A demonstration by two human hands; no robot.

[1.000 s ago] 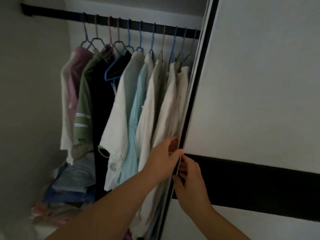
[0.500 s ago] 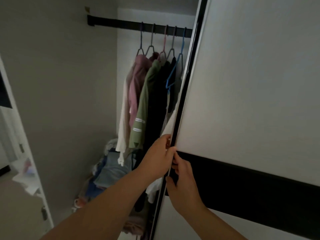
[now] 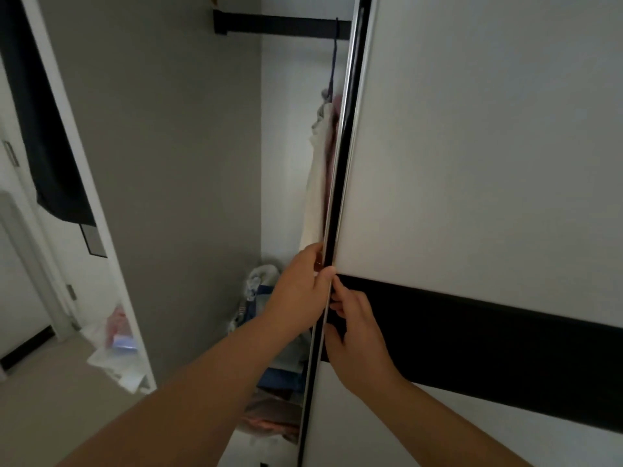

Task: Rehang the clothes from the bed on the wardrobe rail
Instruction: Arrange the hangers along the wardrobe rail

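The sliding wardrobe door point(image 3: 472, 146), white with a black band, covers most of the opening. My left hand point(image 3: 300, 291) grips its metal edge from the inner side, thumb on the front. Just below it, my right hand point(image 3: 354, 335) holds the same edge, fingers curled on the black band. The dark wardrobe rail point(image 3: 279, 26) shows at the top of the gap. Only one hanger point(image 3: 334, 55) and a strip of a cream garment point(image 3: 317, 183) remain visible behind the door edge.
A heap of folded clothes point(image 3: 269, 375) lies on the wardrobe floor inside the gap. The grey wardrobe side wall point(image 3: 168, 163) stands to the left. Beyond it a white door frame point(image 3: 77, 156), plastic bags point(image 3: 116, 348) on the floor and a dark garment point(image 3: 43, 136) hanging.
The door has slid left with both hands on its edge, narrowing the gap. The row of hanging shirts has gone out of sight behind it, leaving one garment's edge.
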